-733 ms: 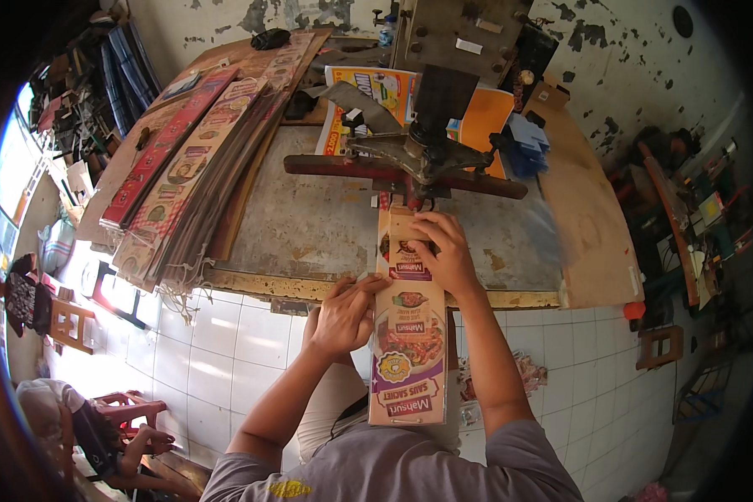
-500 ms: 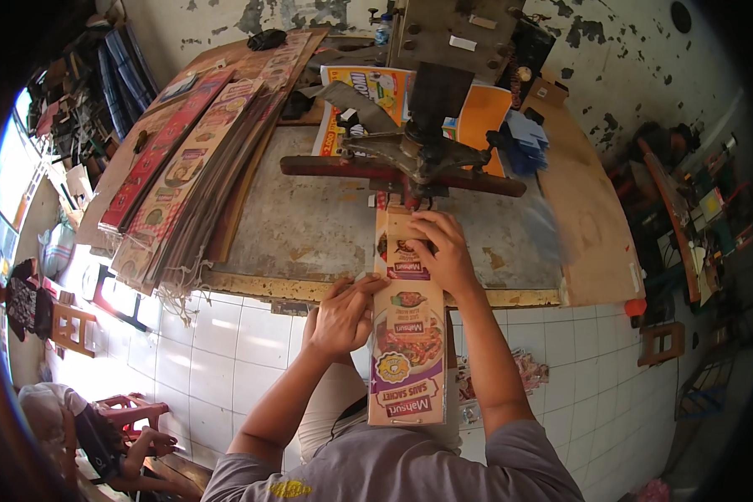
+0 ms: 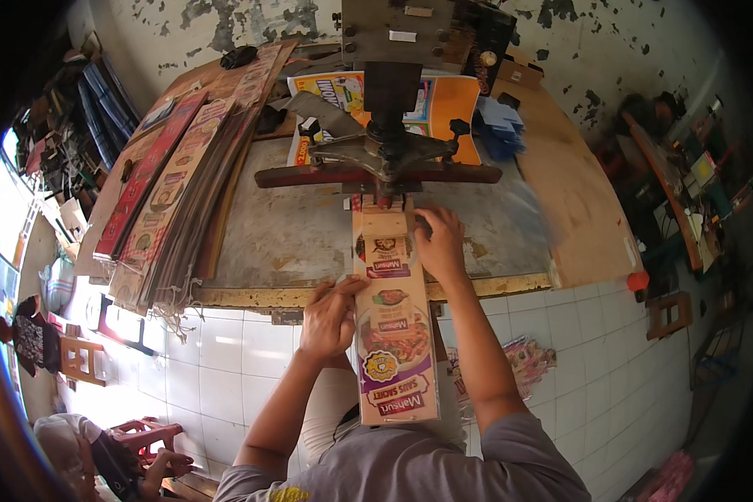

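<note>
A long printed cardboard strip (image 3: 397, 356) with food pictures lies lengthwise before me, its near end overhanging the table edge toward my lap. Its far end sits under a dark metal hand press (image 3: 385, 151) with a red crossbar. Just in front of the press a small plain tan piece (image 3: 385, 224) lies across the strip. My left hand (image 3: 330, 316) is closed at the strip's left edge, fingertips touching it near the table's front. At the right edge, close to the press, my right hand (image 3: 439, 243) is closed with bent fingers against the strip.
Stacks of printed strips (image 3: 171, 197) lie on the table's left. Blue plastic sheets (image 3: 502, 130) and a colourful poster (image 3: 456, 100) are at the back. Printed pieces (image 3: 514, 368) lie on the tiled floor. A seated person (image 3: 117, 456) is at the lower left.
My right hand has shifted from on top of the strip to its right edge, uncovering the tan piece. The whole view has swung slightly, moving the press and table leftward in it.
</note>
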{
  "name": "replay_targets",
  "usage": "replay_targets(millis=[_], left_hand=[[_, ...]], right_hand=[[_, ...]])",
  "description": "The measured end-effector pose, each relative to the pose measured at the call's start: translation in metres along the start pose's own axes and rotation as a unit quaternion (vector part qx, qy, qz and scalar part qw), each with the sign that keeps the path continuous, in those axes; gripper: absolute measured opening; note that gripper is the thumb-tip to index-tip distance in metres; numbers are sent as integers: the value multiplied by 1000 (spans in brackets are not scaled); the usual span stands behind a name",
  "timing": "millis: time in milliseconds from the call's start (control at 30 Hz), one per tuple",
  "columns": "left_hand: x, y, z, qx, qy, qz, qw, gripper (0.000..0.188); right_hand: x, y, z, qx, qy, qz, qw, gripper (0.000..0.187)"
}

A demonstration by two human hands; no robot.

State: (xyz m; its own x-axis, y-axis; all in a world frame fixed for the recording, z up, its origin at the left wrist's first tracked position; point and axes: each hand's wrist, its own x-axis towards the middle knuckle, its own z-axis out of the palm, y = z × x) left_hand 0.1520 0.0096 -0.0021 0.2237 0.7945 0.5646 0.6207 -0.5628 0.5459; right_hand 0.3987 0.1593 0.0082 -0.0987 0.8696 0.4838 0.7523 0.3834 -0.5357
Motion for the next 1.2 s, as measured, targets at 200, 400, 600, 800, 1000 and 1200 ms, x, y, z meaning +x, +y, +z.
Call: replay_targets(millis=[200,400,600,800,1000,1200], left_hand=[[0,0,3,5,9,2,1000,20],[0,0,3,-1,10,-2,1000,18],[-1,1,1,0,8,-3,1000,18],[-5,2,-1,8,-10,-3,1000,19],[-8,12,-7,-2,-31,-7,999,24],[-22,14,-18,-22,6,-9,1000,23]], right_hand=[[-1,2,6,-63,-26,-42,997,35],[-2,1,7,-83,-21,-47,995,36],[-4,3,12,-88,-10,-58,994,33],[-1,-10,-7,65,27,-107,992,20],[-6,-28,-16,97,-27,-201,974,24],[-8,-29,-12,58,-23,-204,977,32]])
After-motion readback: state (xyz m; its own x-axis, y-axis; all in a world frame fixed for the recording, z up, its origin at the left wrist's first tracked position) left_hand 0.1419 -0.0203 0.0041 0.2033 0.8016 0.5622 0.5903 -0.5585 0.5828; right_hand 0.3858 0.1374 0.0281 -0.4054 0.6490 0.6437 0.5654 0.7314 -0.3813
